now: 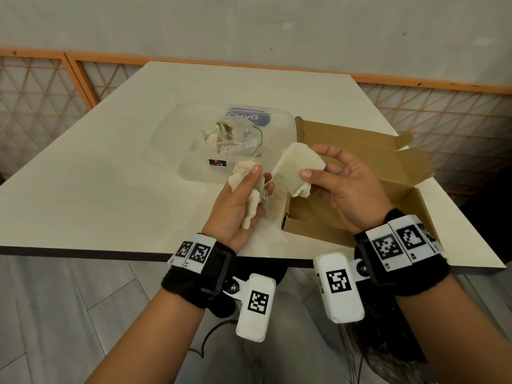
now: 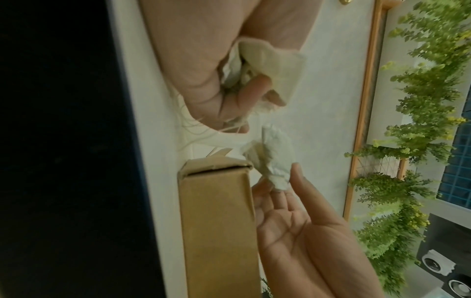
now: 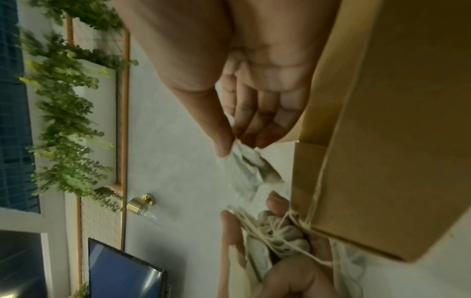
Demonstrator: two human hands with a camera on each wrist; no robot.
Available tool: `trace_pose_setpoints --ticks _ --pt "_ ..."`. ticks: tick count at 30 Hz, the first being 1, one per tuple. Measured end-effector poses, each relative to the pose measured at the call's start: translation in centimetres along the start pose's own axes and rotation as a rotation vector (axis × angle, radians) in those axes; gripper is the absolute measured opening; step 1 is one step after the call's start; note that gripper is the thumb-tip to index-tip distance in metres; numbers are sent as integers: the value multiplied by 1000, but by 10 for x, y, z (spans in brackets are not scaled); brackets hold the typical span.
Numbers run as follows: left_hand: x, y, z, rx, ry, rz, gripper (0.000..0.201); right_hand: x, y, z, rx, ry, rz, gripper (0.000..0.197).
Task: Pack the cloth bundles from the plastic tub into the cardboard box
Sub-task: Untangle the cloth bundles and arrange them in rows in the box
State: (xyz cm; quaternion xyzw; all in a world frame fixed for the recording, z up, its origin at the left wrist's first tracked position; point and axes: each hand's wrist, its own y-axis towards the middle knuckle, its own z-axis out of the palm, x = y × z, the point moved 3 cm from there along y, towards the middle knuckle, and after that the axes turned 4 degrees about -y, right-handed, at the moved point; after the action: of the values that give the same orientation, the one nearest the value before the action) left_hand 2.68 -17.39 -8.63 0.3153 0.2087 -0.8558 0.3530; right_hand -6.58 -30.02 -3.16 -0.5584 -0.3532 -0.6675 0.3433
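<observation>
My left hand grips a crumpled cream cloth bundle with loose threads, thumb pressed over it, just in front of the clear plastic tub. More cloth pieces and a clear bag lie in the tub. My right hand pinches a flatter cream cloth between thumb and fingers, above the left end of the open cardboard box. In the left wrist view the left hand's bundle sits by the box corner. The right wrist view shows the right thumb pinching the cloth.
The tub and box stand side by side on a cream table, whose near edge runs just behind my wrists. The box lid is folded back to the far right. A mesh fence with orange rails lines the wall behind.
</observation>
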Motion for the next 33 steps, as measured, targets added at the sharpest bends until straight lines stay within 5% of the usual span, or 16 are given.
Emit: trace_pose_setpoints --ticks 5,13,19,23,27,33 --pt "3 -2 0 44 20 -17 25 2 0 3 171 11 56 48" --pt "1 -6 3 74 55 -12 48 -13 4 -2 -48 30 81 15" --pt "4 -4 0 85 97 -20 38 -16 4 -4 -105 34 71 21" --pt "3 -2 -3 84 108 5 14 -17 6 -7 -141 11 67 28" --pt "1 -7 2 57 78 28 53 -17 5 -2 -64 35 76 28" --pt "0 -9 5 62 56 35 76 -18 4 -2 -91 46 87 23"
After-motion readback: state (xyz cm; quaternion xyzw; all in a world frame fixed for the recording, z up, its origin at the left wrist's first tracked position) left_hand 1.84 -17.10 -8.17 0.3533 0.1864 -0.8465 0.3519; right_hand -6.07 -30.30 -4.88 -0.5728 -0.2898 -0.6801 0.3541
